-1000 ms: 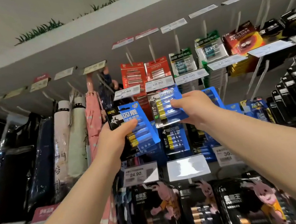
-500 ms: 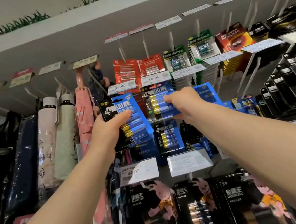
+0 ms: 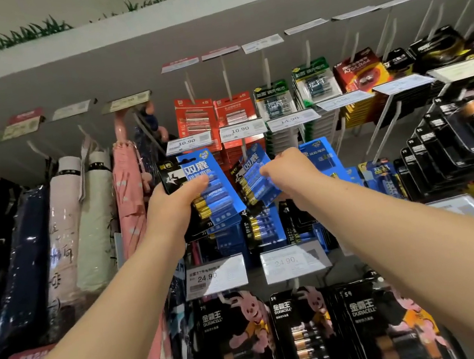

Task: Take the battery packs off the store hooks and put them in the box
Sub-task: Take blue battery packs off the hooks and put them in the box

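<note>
At mid-frame a blue battery pack [image 3: 209, 190] is pinched between thumb and curled fingers of the left hand [image 3: 176, 207], and a second blue pack [image 3: 255, 178] just to its right is gripped by the right hand [image 3: 286, 176]. Whether either card is clear of its hook [image 3: 226, 83] cannot be told. Each pack is best drawn straight outward along its hook, untwisted; the box is not seen.

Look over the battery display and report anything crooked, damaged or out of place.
Only the two blue battery packs being handled sit askew: the left hand holds one blue pack tilted, and the right hand grips another blue pack at a slant. The hanging packs look orderly; no damage shows.
</note>
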The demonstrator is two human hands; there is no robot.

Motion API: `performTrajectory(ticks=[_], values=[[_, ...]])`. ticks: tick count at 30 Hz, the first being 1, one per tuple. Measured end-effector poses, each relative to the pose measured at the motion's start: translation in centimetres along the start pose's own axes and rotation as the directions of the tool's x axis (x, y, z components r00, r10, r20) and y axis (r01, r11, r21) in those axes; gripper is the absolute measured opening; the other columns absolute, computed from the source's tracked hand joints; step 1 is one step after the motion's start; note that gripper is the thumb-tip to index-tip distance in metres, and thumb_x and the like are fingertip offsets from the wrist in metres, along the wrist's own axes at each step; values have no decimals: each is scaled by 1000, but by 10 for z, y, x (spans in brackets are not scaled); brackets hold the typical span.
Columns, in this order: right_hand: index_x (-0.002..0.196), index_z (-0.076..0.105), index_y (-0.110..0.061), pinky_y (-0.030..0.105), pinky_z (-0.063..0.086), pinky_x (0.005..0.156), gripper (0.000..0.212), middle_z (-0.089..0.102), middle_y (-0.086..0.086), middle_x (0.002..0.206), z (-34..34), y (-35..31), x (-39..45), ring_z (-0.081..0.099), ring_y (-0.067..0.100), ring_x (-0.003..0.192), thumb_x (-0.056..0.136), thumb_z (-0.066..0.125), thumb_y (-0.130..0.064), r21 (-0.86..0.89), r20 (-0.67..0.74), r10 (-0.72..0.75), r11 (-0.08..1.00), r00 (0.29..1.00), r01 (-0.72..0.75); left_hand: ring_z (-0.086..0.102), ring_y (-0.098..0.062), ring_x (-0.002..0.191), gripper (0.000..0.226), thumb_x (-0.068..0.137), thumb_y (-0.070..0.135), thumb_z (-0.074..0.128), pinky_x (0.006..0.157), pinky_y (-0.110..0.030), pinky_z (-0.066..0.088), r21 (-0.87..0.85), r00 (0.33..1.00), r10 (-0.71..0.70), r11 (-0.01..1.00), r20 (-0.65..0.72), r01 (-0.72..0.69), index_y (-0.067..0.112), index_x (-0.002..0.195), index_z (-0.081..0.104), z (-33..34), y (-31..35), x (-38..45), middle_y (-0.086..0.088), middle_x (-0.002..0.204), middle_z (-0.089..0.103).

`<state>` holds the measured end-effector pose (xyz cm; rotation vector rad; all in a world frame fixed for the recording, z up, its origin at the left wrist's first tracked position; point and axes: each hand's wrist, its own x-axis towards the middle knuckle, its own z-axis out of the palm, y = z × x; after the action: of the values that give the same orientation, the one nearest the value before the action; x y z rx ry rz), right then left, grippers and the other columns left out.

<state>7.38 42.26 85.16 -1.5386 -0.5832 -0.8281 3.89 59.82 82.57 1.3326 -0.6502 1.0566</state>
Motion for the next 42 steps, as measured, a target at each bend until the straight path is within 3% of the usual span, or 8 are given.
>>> performTrajectory(ticks=[3,7,16,24,30,35,39,42], values=[[79,42,-15,20,29,44,19,39,-1,69,-8,0,-11,36,6,48,93,54,-14,-42,-18,-138,990,990,137,74,-22,82,17,87,19,72,65,-32,57,-5,1000,-30,1000,-3,30,22,103,67,5,-3,-3,-3,99,75],[115,57,-13,27,45,71,31,57,-4,102,-12,-2,-35,56,12,88,92,63,-32,23,121,-217,976,969,216,74,-24,88,24,87,20,72,67,-33,57,0,999,-25,1000,20,25,18,111,68,13,-1,-6,-5,102,76],[116,57,-10,27,59,64,31,57,5,120,-3,-9,-52,65,17,75,92,65,-28,108,300,-69,993,951,37,68,-13,91,13,87,39,71,77,-30,50,52,999,-34,998,26,33,31,96,64,20,8,-11,7,99,72],[94,57,-4,32,61,69,14,55,3,87,13,-13,-47,62,18,59,95,61,-18,175,265,56,979,963,-105,66,-14,94,32,79,51,75,91,-36,46,155,990,-115,983,87,101,27,100,65,6,6,-8,4,103,72],[140,38,-1,24,55,45,46,47,18,139,12,-9,-35,66,20,59,100,52,-18,363,138,174,907,975,-214,71,-15,73,11,89,31,70,68,-32,54,211,989,-126,971,72,109,20,91,68,-4,-5,-8,6,73,75],[125,49,0,25,57,46,30,48,17,135,-2,-5,-29,62,22,68,100,52,-14,386,91,204,895,975,-223,69,-18,74,11,89,29,71,73,-34,54,162,996,-93,982,-11,94,20,87,66,-16,-2,-2,1,81,74],[110,52,0,35,60,75,17,49,14,140,-2,-3,-23,66,28,92,97,56,-11,393,65,234,888,970,-240,69,-13,68,11,90,30,70,68,-31,53,156,999,-48,986,-20,51,23,84,65,-15,0,1,6,72,74],[114,52,1,29,59,54,22,49,17,133,3,0,-19,61,23,73,98,56,-14,371,47,200,906,979,-203,69,-17,77,10,91,31,69,69,-31,52,159,999,-39,986,-21,42,23,86,65,-13,-2,1,5,78,73]])
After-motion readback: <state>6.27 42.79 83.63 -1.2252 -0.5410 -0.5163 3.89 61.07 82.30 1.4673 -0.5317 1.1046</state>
